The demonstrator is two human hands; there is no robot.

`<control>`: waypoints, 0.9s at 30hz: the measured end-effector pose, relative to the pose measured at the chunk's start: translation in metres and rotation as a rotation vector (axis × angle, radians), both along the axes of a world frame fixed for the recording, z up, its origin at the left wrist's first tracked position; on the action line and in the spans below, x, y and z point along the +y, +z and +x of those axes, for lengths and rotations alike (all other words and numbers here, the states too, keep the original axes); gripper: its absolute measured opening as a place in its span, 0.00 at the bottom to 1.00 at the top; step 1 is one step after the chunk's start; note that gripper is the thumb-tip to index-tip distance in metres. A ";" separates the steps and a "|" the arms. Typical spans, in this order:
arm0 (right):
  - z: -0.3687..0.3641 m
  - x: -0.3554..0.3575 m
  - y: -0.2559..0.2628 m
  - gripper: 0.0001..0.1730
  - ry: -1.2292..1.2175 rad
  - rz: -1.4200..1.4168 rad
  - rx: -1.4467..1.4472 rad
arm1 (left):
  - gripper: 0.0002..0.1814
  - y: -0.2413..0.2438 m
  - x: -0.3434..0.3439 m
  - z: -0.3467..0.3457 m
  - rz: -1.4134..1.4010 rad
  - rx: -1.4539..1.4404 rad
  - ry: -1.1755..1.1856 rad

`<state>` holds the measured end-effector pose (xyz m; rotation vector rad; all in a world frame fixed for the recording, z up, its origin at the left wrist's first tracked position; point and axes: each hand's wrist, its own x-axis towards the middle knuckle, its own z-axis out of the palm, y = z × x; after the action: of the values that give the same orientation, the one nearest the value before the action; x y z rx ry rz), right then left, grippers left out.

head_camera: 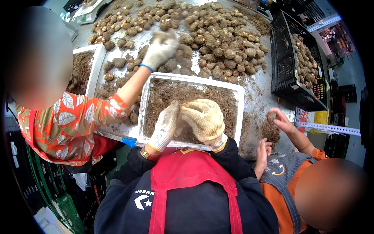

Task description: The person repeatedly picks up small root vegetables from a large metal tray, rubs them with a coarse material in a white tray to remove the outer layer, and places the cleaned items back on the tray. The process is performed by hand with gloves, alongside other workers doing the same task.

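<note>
My left hand, in a pale knit glove with a watch at the wrist, is raised over a white polystyrene tray. My right hand, in a yellowish textured glove, is beside it with curled fingers. The fingertips of both hands meet or nearly meet; whether something small is between them cannot be told. Brown fibrous peelings cover much of the tray's bottom. Beyond the tray, a large heap of hairy brown taro corms lies on the metal table.
At the left, a co-worker's gloved hand reaches over the corms, beside another white tray. At the right, a co-worker's bare hand holds a corm above peelings. A black plastic crate of corms stands at the back right.
</note>
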<state>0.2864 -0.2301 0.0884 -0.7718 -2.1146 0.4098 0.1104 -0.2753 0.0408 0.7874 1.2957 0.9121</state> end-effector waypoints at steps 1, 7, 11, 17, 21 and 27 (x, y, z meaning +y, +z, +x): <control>-0.002 -0.002 0.000 0.17 0.018 0.046 -0.003 | 0.22 0.012 0.000 0.007 0.092 0.038 0.042; 0.013 -0.013 0.000 0.09 0.037 -0.158 0.063 | 0.27 0.052 0.017 0.004 -0.166 -0.247 0.241; -0.005 -0.009 0.004 0.13 -0.246 -0.486 -0.101 | 0.25 0.006 0.003 0.003 0.320 0.270 0.106; -0.026 -0.021 0.000 0.07 -0.021 -0.348 0.159 | 0.25 -0.030 -0.001 -0.003 0.609 0.610 0.119; -0.015 -0.006 0.016 0.16 -0.052 -0.359 0.141 | 0.24 -0.001 0.004 -0.013 0.281 0.271 0.091; -0.018 0.013 0.022 0.18 -0.022 -0.280 -0.022 | 0.21 -0.013 0.007 -0.009 0.869 0.778 -0.001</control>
<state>0.2685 -0.2173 0.1102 -0.9612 -2.0920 0.6980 0.1016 -0.2681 0.0282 1.9614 1.5312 1.2390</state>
